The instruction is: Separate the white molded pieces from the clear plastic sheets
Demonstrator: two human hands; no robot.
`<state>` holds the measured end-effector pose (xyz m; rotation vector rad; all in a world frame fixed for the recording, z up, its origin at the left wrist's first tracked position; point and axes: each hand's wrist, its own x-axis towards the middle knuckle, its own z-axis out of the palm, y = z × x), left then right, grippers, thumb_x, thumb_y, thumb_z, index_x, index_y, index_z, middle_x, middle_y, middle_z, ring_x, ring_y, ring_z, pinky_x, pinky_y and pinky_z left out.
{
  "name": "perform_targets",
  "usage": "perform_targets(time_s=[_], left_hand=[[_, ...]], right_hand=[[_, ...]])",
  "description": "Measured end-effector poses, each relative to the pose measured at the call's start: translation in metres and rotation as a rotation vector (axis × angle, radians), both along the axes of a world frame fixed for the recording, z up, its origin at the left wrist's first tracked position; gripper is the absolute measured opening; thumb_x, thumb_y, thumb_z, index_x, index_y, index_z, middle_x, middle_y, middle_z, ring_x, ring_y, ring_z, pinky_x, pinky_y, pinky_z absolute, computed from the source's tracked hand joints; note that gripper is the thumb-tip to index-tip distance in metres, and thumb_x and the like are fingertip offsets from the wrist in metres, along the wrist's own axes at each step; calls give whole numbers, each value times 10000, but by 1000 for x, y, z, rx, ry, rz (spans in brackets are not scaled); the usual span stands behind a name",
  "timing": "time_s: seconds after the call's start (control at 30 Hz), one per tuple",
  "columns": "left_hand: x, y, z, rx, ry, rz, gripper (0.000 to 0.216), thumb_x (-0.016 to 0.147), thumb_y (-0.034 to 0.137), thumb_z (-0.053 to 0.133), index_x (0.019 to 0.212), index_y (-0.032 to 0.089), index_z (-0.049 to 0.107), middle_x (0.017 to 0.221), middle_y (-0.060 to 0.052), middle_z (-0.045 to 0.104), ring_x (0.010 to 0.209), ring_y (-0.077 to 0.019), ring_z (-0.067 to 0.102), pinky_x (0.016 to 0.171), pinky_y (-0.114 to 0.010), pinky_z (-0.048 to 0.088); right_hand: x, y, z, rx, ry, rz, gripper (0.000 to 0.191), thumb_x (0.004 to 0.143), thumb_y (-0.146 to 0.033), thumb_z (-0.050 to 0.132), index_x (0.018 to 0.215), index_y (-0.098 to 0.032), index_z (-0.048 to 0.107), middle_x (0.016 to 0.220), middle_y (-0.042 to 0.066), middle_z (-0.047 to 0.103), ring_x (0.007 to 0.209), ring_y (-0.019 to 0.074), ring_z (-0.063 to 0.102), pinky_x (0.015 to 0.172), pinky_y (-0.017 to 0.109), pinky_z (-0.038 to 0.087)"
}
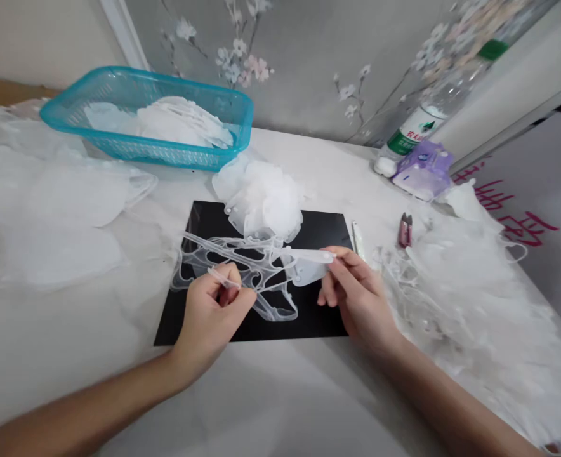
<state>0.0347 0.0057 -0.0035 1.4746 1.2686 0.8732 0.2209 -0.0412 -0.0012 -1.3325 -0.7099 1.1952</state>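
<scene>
My left hand (221, 301) is closed in a pinch on a translucent white plastic scrap web (273, 311), thin strips with large cut-out holes. A short strip end sticks up out of its fingers. My right hand (356, 285) pinches the tapered right end of the same web between thumb and finger. Close to the right fingertips hangs a frosted petal-like piece (306, 271); whether it is joined to the web I cannot tell. Beneath both hands lies a black mat (318, 320). A heap of white rounded petal pieces (266, 197) rests across its back edge.
A blue basket (166, 152) holding white pieces stands at the back left. Translucent sheets (47, 209) cover the left side. Scrap webs (480, 317) pile up at right, near red-handled nippers (405, 230), a slim tool (358, 240), a purple pack (426, 168) and a bottle (418, 124).
</scene>
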Motion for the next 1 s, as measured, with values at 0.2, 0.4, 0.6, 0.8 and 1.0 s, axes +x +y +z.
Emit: perform_targets(time_s=[0.2, 0.4, 0.6, 0.8, 1.0], left_hand=[[3, -1, -3, 106, -1, -73, 438, 641, 65, 534, 1009, 254, 388, 810, 47, 428, 629, -82, 419, 542, -191, 347], [1, -1, 8, 170, 103, -457, 333, 686, 209, 663, 987, 240, 525, 804, 34, 474, 691, -103, 463, 582, -206, 363], [5, 1, 12, 27, 150, -386, 210, 790, 256, 543, 621, 177, 447, 619, 57, 424, 538, -76, 375, 505, -210, 303], [4, 0, 12, 15, 121, -356, 230, 724, 135, 466, 565, 185, 307, 574, 66, 298, 525, -78, 290, 495, -219, 260], [4, 2, 10, 49, 79, -394, 226, 674, 88, 428, 544, 183, 270, 570, 59, 299, 533, -82, 283, 499, -242, 230]], right_hand=[[-8, -7, 6, 53, -238, 328, 167, 776, -274, 629, 910, -204, 556, 771, -14, 571, 641, 86, 542, 588, 198, 465], [-6, -8, 3, 255, -642, 408, 119, 852, -256, 542, 771, -188, 598, 679, -10, 602, 588, 78, 516, 564, 191, 402], [-4, -5, 3, 252, -753, 426, 226, 849, -264, 540, 646, -165, 543, 586, -26, 519, 526, 63, 448, 509, 180, 351], [-4, -3, 6, 114, -739, 180, 267, 844, -316, 524, 624, -166, 542, 530, -43, 448, 470, 57, 366, 435, 188, 283], [-10, -7, 2, 91, -732, 85, 292, 843, -352, 522, 622, -162, 549, 530, -42, 434, 477, 58, 349, 441, 189, 279]])
